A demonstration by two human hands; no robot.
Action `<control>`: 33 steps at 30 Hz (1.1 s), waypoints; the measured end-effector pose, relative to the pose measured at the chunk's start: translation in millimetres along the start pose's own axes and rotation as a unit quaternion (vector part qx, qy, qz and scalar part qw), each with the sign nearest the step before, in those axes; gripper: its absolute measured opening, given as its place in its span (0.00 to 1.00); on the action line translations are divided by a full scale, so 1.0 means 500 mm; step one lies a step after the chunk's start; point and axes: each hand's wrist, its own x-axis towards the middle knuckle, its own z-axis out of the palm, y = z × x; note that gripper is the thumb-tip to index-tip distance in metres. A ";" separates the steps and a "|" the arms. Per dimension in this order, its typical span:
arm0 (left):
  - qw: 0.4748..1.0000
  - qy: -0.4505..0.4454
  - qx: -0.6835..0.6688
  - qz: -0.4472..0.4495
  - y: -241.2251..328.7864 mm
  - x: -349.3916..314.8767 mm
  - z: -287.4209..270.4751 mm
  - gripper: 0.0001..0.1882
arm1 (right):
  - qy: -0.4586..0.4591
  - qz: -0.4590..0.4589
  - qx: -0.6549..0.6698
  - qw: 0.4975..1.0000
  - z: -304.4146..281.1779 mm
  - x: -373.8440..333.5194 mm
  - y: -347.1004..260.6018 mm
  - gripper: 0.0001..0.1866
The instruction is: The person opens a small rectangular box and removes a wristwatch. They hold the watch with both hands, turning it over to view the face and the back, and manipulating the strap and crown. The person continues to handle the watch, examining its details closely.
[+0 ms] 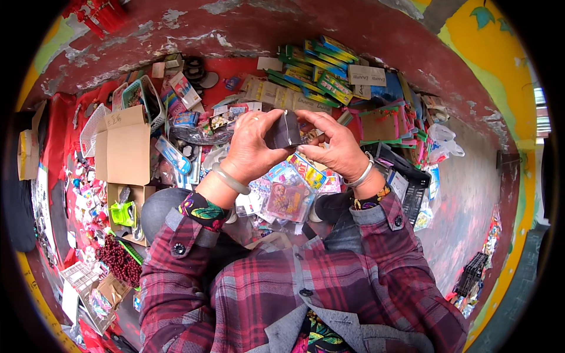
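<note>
Both my hands hold a small dark box-like object (283,133) up in front of me, above the goods on the floor. My left hand (249,145) is closed on its left side, with the thumb beneath and the fingers near the top. From the right, my right hand (339,150) pinches it with thumb and curled fingers. Whether it is a box or a case I cannot tell. Below my hands lies a pile of flat clear-plastic packets (288,201) with colourful printed cards.
An open cardboard box (123,147) with a bright green item stands at left, beside white plastic baskets (94,130). Dark red beads (119,259) lie lower left. Green and yellow boxes (334,87) are stacked by the far wall. A black plastic crate (414,187) sits at right.
</note>
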 end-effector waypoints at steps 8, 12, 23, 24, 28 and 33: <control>0.997 -0.057 -0.041 -0.016 -0.008 -0.008 0.013 0.31 | 0.005 -0.052 -0.143 0.988 -0.004 -0.010 0.013 0.30; 0.987 -0.083 -0.103 -0.090 0.000 -0.009 0.015 0.32 | 0.010 -0.043 -0.123 0.991 -0.003 -0.003 0.016 0.29; 0.998 -0.061 -0.003 -0.005 -0.004 -0.004 0.028 0.30 | 0.016 -0.025 -0.015 0.999 -0.010 0.005 0.041 0.23; 0.998 -0.063 0.008 0.005 -0.003 -0.003 0.029 0.30 | 0.025 -0.024 -0.009 0.999 -0.010 0.004 0.045 0.21; 0.996 -0.061 0.049 0.046 0.006 -0.005 0.032 0.29 | 0.056 -0.052 -0.077 0.994 -0.011 0.005 0.046 0.16; 0.995 -0.066 0.050 0.048 0.006 -0.004 0.035 0.28 | 0.088 -0.106 -0.162 0.977 -0.004 0.002 0.027 0.12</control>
